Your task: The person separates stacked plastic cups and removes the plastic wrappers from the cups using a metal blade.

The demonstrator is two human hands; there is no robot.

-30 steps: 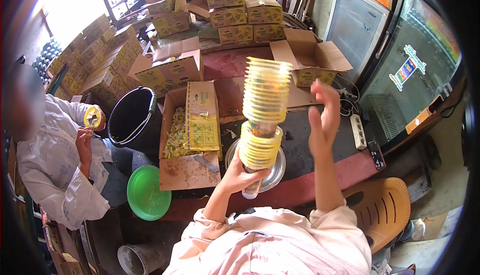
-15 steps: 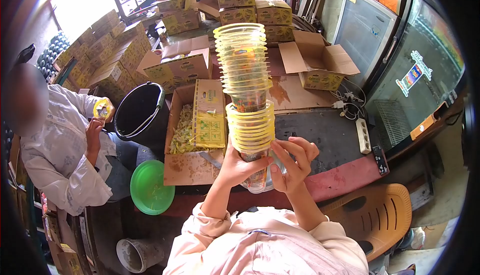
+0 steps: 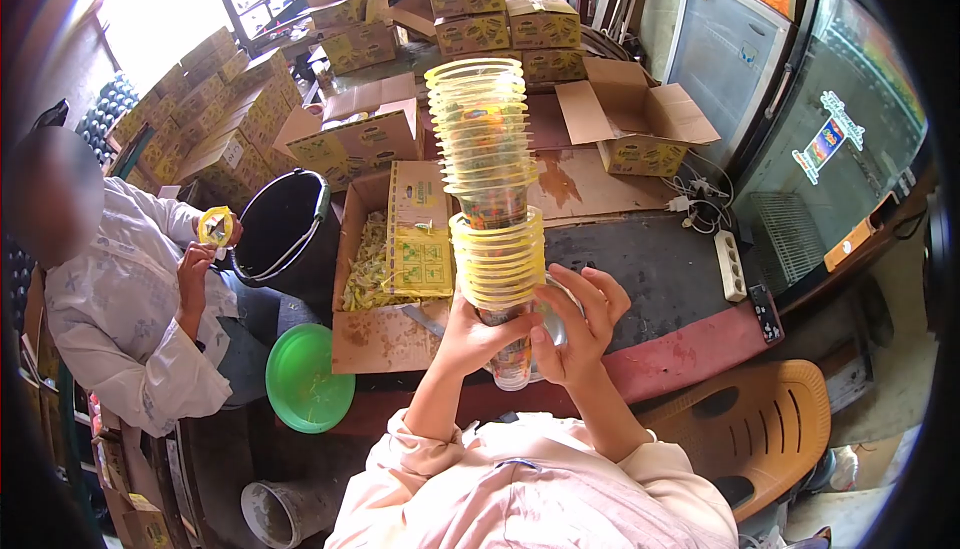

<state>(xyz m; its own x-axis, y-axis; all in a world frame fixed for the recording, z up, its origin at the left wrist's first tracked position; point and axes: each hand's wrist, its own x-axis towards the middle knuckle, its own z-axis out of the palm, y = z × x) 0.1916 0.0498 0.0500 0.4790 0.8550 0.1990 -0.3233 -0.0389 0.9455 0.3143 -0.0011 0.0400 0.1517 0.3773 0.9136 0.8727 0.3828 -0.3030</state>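
Note:
A tall stack of nested clear plastic cups (image 3: 497, 259) with yellow rims and printed sides rises in front of my chest, leaning slightly left at the top. A gap in the rims divides it into an upper and a lower group. My left hand (image 3: 478, 337) is wrapped round the lower part of the stack. At the stack's right side is my right hand (image 3: 582, 324), its fingers bent and spread, index fingertip at the lower rims and thumb beside the bottom cups. Whether it presses on them is hard to tell.
On the left, a co-worker holds a yellow-rimmed piece (image 3: 216, 227) beside a black bucket (image 3: 283, 219). An open carton (image 3: 365, 249) of yellowish wrappers, a green basin (image 3: 308, 379), another open carton (image 3: 640, 154), a power strip (image 3: 729, 267) and an orange chair (image 3: 750, 439) surround me.
The cup stack and both my hands have shifted slightly down and left in view, with the grip much the same. The co-worker's yellow-rimmed piece has moved slightly right and turned.

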